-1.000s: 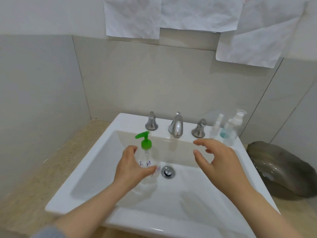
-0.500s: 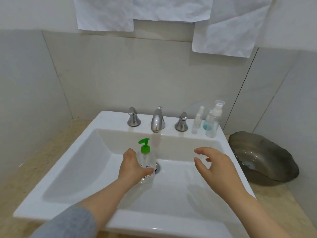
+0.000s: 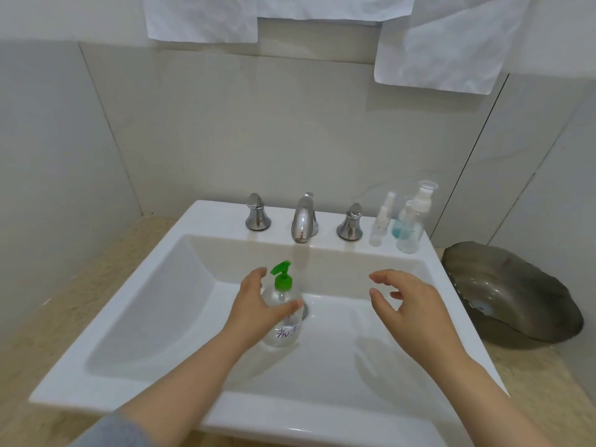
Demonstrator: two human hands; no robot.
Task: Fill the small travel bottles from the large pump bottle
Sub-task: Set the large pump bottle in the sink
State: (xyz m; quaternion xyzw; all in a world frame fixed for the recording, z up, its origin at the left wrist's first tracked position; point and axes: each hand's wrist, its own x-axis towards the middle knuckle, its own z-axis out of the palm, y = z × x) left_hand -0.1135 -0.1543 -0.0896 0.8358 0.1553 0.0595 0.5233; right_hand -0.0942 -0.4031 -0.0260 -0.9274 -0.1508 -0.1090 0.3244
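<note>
My left hand (image 3: 258, 309) grips a clear pump bottle (image 3: 283, 321) with a green pump head and purple writing, holding it upright inside the white sink (image 3: 322, 424) basin, over the drain. My right hand (image 3: 409, 304) hovers to the right of it, fingers spread and curled, holding nothing. On the sink's back right ledge stand small travel bottles: a slim clear spray bottle (image 3: 382, 219), a bottle with blue liquid (image 3: 401, 225) and a taller clear pump bottle (image 3: 419, 217).
A chrome faucet (image 3: 303, 217) with two handles (image 3: 257, 212) (image 3: 350, 222) sits on the back ledge. A dark shell-shaped dish (image 3: 512, 295) rests on the beige counter at right. White paper sheets (image 3: 445, 50) hang on the tiled wall.
My left hand has lowered the pump bottle deeper into the basin, toward me. My right hand stays spread beside it. The camera has shifted, showing more of the dish.
</note>
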